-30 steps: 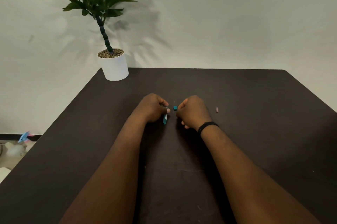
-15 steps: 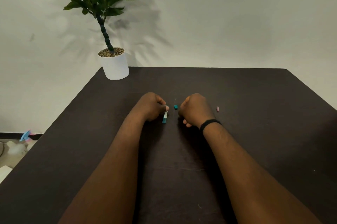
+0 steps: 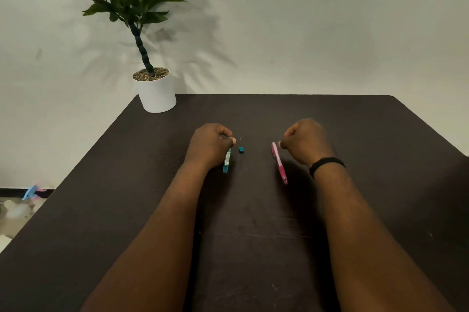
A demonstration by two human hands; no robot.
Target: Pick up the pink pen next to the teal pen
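Observation:
My left hand (image 3: 210,145) is curled into a loose fist and pinches the upper end of a slim teal case (image 3: 227,162), which slants down toward me on the dark table (image 3: 253,210). A small teal cap (image 3: 241,150) lies on the table just right of that hand, touched by neither hand. My right hand (image 3: 308,144), with a black band on its wrist, is off to the right with its fingers curled. It holds a pink pen (image 3: 279,163) by the top end, and the pen hangs slanted and slightly blurred.
A potted plant in a white pot (image 3: 157,94) stands at the table's far left corner against a pale wall. The floor on the left holds a blue and pink object (image 3: 31,192) and some white items.
My right hand has moved right, away from the teal cap, and now holds the pink pen. A small pink item seen on the table to the right earlier no longer shows there. The left hand has barely shifted.

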